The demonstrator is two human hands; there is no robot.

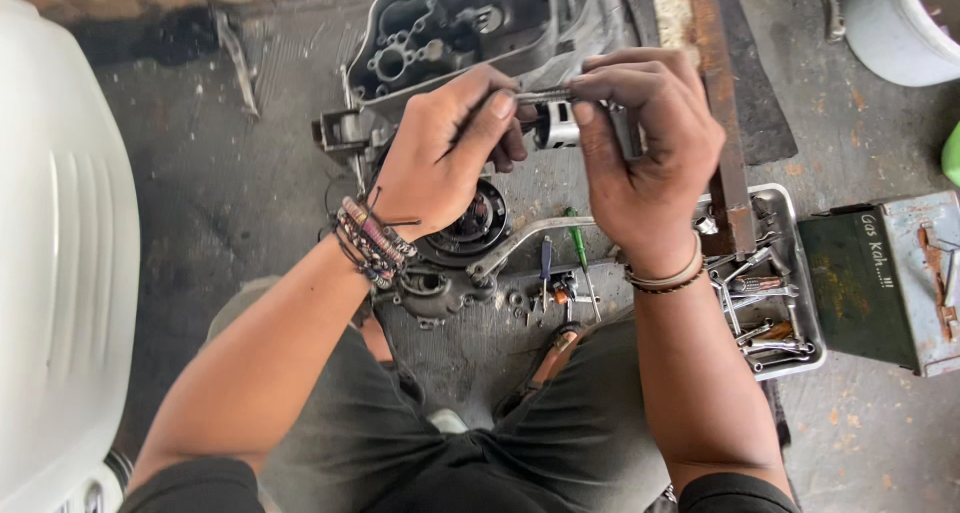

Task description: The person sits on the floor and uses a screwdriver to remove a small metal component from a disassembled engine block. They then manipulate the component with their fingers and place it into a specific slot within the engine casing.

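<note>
1. In the upper middle of the frame, the person's left hand (440,153) and right hand (645,143) meet over a small silver cylindrical metal part (556,125), which sits between them, partly hidden by the fingers.
2. The left hand is pinched tight on a thin steel rod (540,96) that runs across to the right hand; the thumb and forefinger close over its near end.
3. The right hand is clenched around the other end of the thin steel rod and the silver part, the fingers curled over the top; I cannot tell exactly how the two pieces join.
4. A stack of beaded and woven bracelets (372,241) rings the left wrist, and a pale band with a dark beaded string (665,276) rings the right wrist.
5. Directly beneath the hands, on the stained grey concrete floor (230,193), lies a dark grimy engine casing (450,253) with a round opening, just below the left wrist.
6. In the upper middle, behind the hands, a larger open grey engine cover (440,28) lies on the floor.
7. Below the hands, a green-handled screwdriver (580,253) and a blue-handled one (545,263) lie side by side near the casing.
8. At the right, a shallow steel tray (805,313) holds spanners and loose tools, touching a rusty flat iron bar (720,103).
9. At the far right stands a green and grey metal box (880,283).
10. Along the left edge sits a white plastic body panel (55,253).
</note>
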